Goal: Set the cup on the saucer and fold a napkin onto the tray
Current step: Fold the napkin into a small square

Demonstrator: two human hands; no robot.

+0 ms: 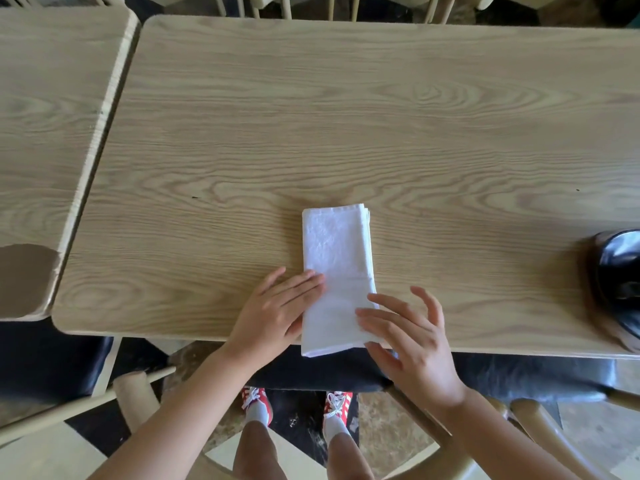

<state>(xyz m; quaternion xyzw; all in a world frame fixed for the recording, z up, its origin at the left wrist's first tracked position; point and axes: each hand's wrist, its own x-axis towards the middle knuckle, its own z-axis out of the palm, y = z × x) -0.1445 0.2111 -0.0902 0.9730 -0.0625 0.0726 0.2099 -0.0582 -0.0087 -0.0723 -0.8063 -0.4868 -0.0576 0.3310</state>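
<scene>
Folding is the step in hand, to judge by the layout: napkin [337, 271] lies as a long narrow strip on the worktop [346, 116], running from mid-table back to the near edge, where its end hangs a little over the lip. Left hand [280, 306] rests flat and unclenched, its fingertips pressing the strip's left edge. Right hand [408, 337] is spread with fingers loose, lying on the lower right corner of the cloth; neither hand grips anything.

To do the next fold well, I would keep the left palm down as an anchor, pinch the overhanging near end with the right, and carry it up to meet the far end, matching corners before pressing the crease. Sliding the strip fully onto the worktop first should help, since the hanging end could drag the layers askew. Smoothing from the crease outward would keep the layers from creeping.

The napkin is white, with a faint woven or terry-like texture. It is already several layers thick: stacked edges show at the far right corner. Its long edges look fairly straight and its far end square.

At the right edge of view a dark glossy object [620, 282] sits on the worktop, well apart from the napkin; it is cut off and blurred, so I cannot tell whether it is the cup, saucer or tray.
</scene>
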